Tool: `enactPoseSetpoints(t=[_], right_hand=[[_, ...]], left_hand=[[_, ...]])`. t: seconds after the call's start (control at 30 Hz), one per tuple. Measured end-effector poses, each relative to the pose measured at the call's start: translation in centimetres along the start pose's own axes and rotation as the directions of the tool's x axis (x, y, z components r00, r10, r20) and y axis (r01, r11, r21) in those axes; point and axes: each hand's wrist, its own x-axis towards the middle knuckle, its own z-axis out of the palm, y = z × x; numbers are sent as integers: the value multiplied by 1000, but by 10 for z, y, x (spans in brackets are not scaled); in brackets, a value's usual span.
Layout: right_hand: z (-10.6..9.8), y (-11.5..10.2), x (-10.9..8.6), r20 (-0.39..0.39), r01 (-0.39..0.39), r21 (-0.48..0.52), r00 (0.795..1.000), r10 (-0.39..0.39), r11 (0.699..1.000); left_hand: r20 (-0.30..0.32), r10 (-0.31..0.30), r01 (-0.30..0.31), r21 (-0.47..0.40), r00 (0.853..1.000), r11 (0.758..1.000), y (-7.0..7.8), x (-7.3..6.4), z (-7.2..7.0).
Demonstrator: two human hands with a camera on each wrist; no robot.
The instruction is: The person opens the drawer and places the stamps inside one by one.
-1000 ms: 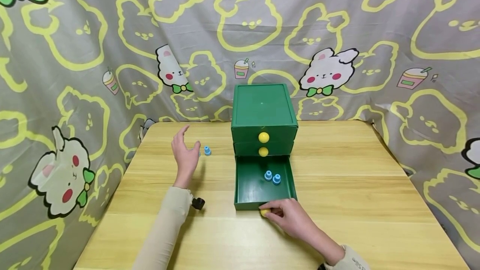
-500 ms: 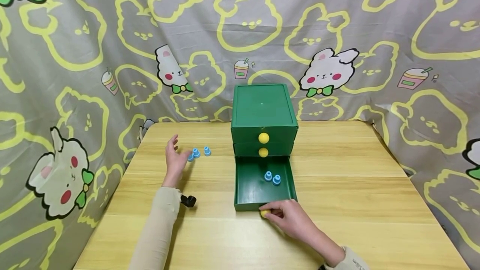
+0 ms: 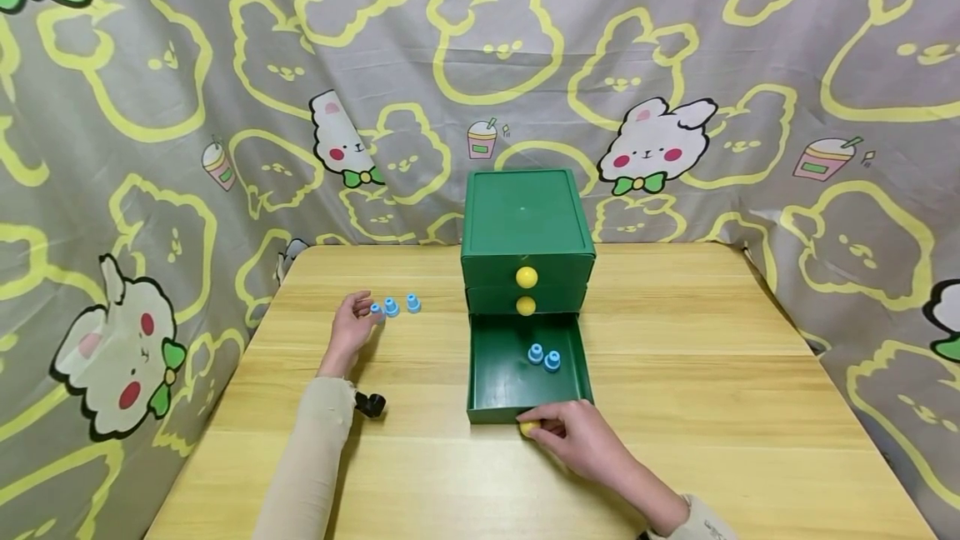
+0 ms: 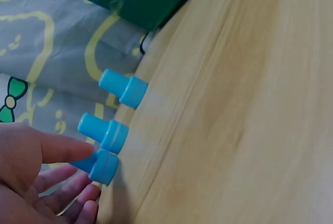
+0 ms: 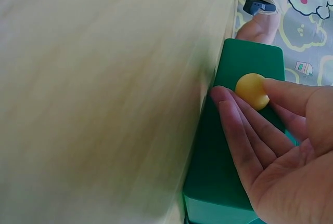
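Observation:
My left hand [image 3: 351, 327] has its thumb and curled fingers around the leftmost small blue stepped plastic piece [image 4: 104, 168], which stands upright on the table. Close beside it are a second blue piece [image 3: 391, 307] and, a little apart, a third blue piece [image 3: 413, 303]. My right hand [image 3: 581, 436] pinches the round yellow knob [image 5: 252, 91] of the bottom drawer [image 3: 498, 386], which is pulled out. Two more blue pieces [image 3: 536, 353] sit close together inside that drawer, towards its right side.
A green drawer cabinet [image 3: 528, 211] stands at the back of the wooden table [image 3: 712, 373]. Its upper two drawers are closed, each with a yellow knob [image 3: 527, 277]. A patterned curtain [image 3: 420, 48] hangs behind and beside the table.
My left hand has moved left and nearer, and its spread fingers have closed in around the leftmost blue piece. My right hand stays at the knob; the drawer has not moved.

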Motion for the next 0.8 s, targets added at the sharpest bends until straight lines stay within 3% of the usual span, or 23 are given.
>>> enactPoseSetpoints(t=[0.33,0.8], right_hand=[[0,1,0,2,5,3,1000,-5,1000],[-1,0,-1,5,8,-2,1000,-8,1000]], left_hand=[[-44,54,-45,185,998,982,0,-5,0],[-46,85,-73,220,995,973,-5,-4,0]])
